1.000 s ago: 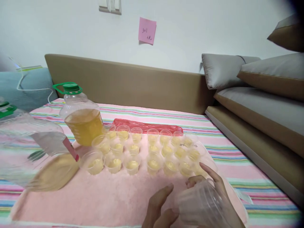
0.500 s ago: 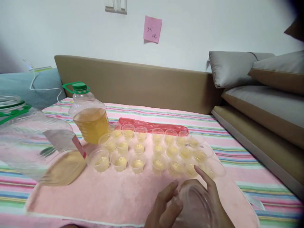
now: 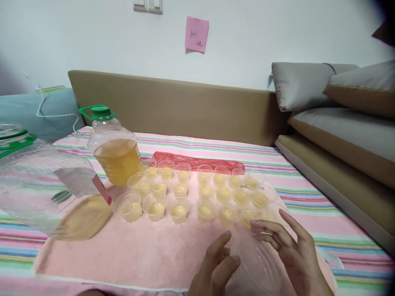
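Low in the view, my left hand [image 3: 216, 265] and my right hand [image 3: 291, 248] hold a stack of empty clear plastic cups [image 3: 254, 263] between them. The left thumb and fingers pinch its near rim. The right fingers spread over its far side. Just beyond the hands, several small clear cups [image 3: 179, 201] with a little yellow liquid stand in rows on a pink towel [image 3: 148, 250].
An upright bottle of yellow oil [image 3: 115, 152] with a green cap stands left of the cups. A larger clear bottle [image 3: 46, 189] lies tilted at far left. A red plastic bag [image 3: 197, 161] lies behind the cups. Cushions [image 3: 339, 111] are stacked at right.
My right hand has moved from behind the cup stack to over its right side, fingers spread. The stack now sits lower and flatter. The camera shifted slightly.
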Demonstrator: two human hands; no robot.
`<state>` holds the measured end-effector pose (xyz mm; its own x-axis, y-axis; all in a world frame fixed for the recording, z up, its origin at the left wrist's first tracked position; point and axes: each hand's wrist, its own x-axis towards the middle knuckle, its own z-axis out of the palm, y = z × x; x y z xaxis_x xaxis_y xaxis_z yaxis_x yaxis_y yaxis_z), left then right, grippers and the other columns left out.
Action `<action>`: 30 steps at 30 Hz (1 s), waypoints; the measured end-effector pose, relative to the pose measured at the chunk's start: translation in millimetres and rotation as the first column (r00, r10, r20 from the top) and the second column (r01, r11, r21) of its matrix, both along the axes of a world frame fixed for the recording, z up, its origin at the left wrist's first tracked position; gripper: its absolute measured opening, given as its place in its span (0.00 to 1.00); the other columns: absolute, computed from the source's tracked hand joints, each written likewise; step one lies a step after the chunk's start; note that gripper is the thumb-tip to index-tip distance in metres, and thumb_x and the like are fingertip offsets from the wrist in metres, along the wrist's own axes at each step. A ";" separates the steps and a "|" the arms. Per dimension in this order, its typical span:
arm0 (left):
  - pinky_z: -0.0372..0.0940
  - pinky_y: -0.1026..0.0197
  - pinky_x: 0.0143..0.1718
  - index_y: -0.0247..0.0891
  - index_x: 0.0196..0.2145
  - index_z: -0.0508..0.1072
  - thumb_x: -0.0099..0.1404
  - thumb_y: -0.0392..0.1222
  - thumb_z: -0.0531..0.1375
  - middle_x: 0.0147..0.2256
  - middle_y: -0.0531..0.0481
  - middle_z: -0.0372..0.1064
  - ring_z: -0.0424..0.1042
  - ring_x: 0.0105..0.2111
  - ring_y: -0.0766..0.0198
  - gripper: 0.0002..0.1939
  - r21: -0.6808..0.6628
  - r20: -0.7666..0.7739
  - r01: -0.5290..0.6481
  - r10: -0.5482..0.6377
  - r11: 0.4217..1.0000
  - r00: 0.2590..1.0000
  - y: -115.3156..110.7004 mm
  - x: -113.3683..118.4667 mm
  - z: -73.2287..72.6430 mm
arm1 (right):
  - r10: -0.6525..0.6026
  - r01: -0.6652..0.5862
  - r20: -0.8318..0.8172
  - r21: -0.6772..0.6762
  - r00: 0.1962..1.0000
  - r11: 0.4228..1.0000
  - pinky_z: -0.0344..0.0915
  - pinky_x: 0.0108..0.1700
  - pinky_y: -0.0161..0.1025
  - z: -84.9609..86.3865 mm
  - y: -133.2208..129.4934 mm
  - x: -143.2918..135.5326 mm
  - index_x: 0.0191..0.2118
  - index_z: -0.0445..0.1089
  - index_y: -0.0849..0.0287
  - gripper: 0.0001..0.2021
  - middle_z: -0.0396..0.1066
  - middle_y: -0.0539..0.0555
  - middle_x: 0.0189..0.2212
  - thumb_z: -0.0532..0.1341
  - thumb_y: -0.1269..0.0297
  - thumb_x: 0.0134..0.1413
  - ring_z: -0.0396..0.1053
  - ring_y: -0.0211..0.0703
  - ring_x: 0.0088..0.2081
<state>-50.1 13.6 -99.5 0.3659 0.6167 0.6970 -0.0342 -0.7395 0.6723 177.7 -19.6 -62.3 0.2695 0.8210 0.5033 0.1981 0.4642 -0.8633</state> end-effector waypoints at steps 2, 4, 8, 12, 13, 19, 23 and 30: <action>0.83 0.55 0.51 0.48 0.70 0.60 0.83 0.57 0.57 0.70 0.29 0.65 0.81 0.55 0.56 0.25 0.085 0.018 -0.068 0.066 0.994 0.998 4.4 7.1 -15.0 | 0.041 -0.043 0.075 0.018 0.996 0.999 0.82 0.53 0.61 12.4 -6.8 1.6 0.80 0.50 0.41 0.49 0.79 0.63 0.55 0.69 0.28 0.64 0.81 0.67 0.55; 0.84 0.58 0.46 0.45 0.70 0.62 0.83 0.60 0.55 0.69 0.29 0.68 0.82 0.51 0.57 0.27 0.187 0.085 -0.147 0.133 0.971 0.987 8.1 13.3 -26.1 | 0.091 -0.082 0.130 -0.075 0.987 0.994 0.76 0.63 0.69 27.4 -14.8 -0.7 0.80 0.50 0.40 0.55 0.78 0.63 0.57 0.72 0.24 0.57 0.78 0.71 0.60; 0.84 0.57 0.46 0.45 0.70 0.63 0.83 0.59 0.54 0.69 0.29 0.67 0.82 0.53 0.56 0.26 0.174 0.013 -0.132 0.131 0.976 0.991 6.4 8.9 -22.2 | 0.123 -0.099 0.156 -0.150 0.980 0.984 0.73 0.65 0.72 44.3 -24.0 -6.9 0.78 0.52 0.38 0.49 0.78 0.62 0.57 0.71 0.27 0.62 0.78 0.71 0.61; 0.83 0.49 0.56 0.49 0.71 0.59 0.82 0.50 0.60 0.73 0.29 0.62 0.79 0.61 0.51 0.26 0.019 -0.184 -0.014 0.018 1.000 0.983 -1.2 -9.1 1.7 | 0.125 -0.090 0.207 -0.173 0.970 0.981 0.73 0.66 0.68 39.1 -26.1 -5.3 0.79 0.51 0.44 0.51 0.77 0.64 0.55 0.73 0.33 0.62 0.76 0.71 0.63; 0.83 0.47 0.57 0.49 0.71 0.59 0.81 0.46 0.62 0.73 0.29 0.62 0.79 0.62 0.51 0.27 0.006 -0.200 -0.001 0.003 1.000 0.980 -2.3 -12.1 6.1 | 0.130 -0.091 0.217 -0.181 0.967 0.979 0.73 0.67 0.67 37.2 -26.7 -3.8 0.80 0.50 0.45 0.52 0.76 0.64 0.55 0.74 0.35 0.62 0.76 0.71 0.63; 0.84 0.47 0.54 0.48 0.70 0.60 0.74 0.36 0.69 0.73 0.29 0.64 0.80 0.62 0.49 0.33 0.017 -0.220 -0.006 0.010 1.000 0.975 -3.3 -13.1 8.2 | 0.156 -0.106 0.258 -0.196 0.953 0.975 0.74 0.67 0.62 36.7 -29.5 4.1 0.82 0.48 0.44 0.52 0.76 0.63 0.58 0.76 0.44 0.64 0.76 0.67 0.64; 0.85 0.46 0.54 0.47 0.67 0.62 0.77 0.40 0.67 0.71 0.28 0.66 0.81 0.61 0.49 0.27 0.042 -0.231 -0.029 0.037 0.999 0.972 -3.1 -11.1 3.9 | 0.167 -0.116 0.261 -0.200 0.951 0.973 0.72 0.69 0.65 36.1 -29.4 7.0 0.83 0.48 0.44 0.52 0.75 0.62 0.59 0.77 0.48 0.64 0.74 0.68 0.65; 0.85 0.47 0.53 0.46 0.65 0.62 0.83 0.53 0.57 0.70 0.26 0.65 0.82 0.58 0.50 0.20 0.017 -0.253 -0.020 0.024 1.000 0.967 -5.2 -9.8 10.0 | 0.148 -0.076 0.299 -0.237 0.943 0.968 0.70 0.70 0.65 23.3 -30.4 8.5 0.83 0.43 0.42 0.53 0.73 0.63 0.62 0.74 0.40 0.65 0.73 0.64 0.65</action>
<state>-59.9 8.4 -89.5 0.5178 0.6173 0.5922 0.1521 -0.7477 0.6464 186.2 -50.0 -39.0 0.0279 0.9361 0.3508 0.4317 0.3052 -0.8488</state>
